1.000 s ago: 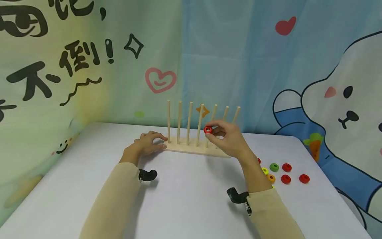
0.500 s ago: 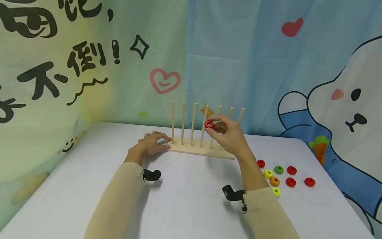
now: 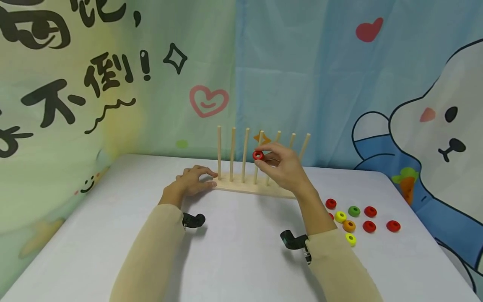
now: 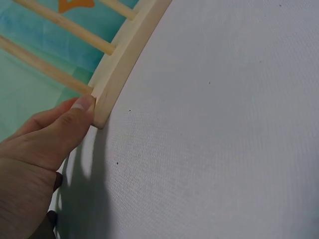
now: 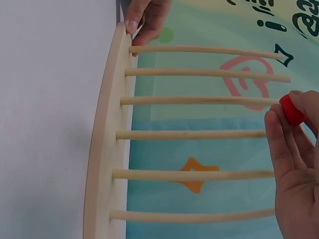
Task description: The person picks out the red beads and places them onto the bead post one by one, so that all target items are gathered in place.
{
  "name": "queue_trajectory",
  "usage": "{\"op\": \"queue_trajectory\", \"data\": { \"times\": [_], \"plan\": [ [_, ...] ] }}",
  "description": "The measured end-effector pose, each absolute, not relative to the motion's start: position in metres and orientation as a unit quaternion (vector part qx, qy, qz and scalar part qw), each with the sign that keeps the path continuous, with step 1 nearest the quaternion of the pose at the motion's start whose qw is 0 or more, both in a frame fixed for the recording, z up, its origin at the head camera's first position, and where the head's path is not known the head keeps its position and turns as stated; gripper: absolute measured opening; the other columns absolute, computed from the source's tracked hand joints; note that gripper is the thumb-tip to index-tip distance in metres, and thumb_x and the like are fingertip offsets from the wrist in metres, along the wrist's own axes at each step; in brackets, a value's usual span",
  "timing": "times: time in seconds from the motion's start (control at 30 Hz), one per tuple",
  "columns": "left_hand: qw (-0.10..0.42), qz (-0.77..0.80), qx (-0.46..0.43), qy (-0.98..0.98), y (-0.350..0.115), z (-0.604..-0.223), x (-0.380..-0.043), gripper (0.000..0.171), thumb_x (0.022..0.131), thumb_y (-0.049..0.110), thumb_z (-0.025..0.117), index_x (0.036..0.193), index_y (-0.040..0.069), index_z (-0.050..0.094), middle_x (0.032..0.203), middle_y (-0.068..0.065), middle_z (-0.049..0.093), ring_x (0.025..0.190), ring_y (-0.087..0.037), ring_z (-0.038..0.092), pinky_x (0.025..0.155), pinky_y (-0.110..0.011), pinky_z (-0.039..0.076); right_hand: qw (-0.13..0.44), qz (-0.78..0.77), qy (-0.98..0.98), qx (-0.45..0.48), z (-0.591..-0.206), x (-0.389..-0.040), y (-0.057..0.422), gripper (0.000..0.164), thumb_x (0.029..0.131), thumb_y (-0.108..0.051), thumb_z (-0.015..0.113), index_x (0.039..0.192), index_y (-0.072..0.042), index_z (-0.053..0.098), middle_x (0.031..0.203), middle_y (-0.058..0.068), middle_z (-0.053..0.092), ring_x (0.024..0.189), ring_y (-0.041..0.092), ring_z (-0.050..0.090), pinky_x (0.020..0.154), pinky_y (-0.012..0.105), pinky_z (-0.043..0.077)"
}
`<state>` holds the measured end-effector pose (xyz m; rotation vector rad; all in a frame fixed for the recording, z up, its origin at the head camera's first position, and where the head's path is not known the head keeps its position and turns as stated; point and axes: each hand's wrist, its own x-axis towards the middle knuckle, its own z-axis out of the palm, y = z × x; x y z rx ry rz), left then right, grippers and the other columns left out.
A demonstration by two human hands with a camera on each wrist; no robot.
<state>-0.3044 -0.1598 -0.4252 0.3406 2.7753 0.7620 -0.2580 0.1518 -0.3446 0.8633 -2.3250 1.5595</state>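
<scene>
Pinching red ring (image 3: 258, 155) at its tips: right grip (image 3: 284, 167), near pegs (image 3: 245, 154).

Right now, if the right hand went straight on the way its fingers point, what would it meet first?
Perhaps the third peg from the left, the red ring in the right hand leading. Depth is unclear, so it might instead pass in front of that peg.
</scene>
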Motion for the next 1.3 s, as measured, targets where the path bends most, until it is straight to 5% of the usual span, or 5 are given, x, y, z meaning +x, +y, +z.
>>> {"op": "queue_trajectory", "data": {
  "times": [0.63,1.3],
  "plan": [
    [0.124,0.272,0.107,0.948,-0.164,-0.429,-0.306,0.040,0.098,0.050,0.066,0.137,0.039,0.064,0.164,-0.004,0.033,0.150,-0.041,0.023,0.113,-0.073,0.019,0.116,0.550,-0.763,0.319,-0.339,-0.273,0.124,0.035,0.094,0.002,0.070,0.128,0.000,0.066,0.123,0.017,0.063,0.102,0.032,0.071,0.089,0.028,0.058],
    [0.116,0.280,0.106,0.947,-0.162,-0.430,-0.305,0.039,0.097,0.049,0.066,0.135,0.040,0.065,0.163,-0.003,0.035,0.149,-0.040,0.024,0.112,-0.070,0.021,0.206,0.567,-0.726,0.331,-0.333,-0.282,0.106,0.035,0.092,0.002,0.072,0.126,0.001,0.066,0.120,0.017,0.066,0.095,0.029,0.072,0.087,0.029,0.059]
  ]
}}
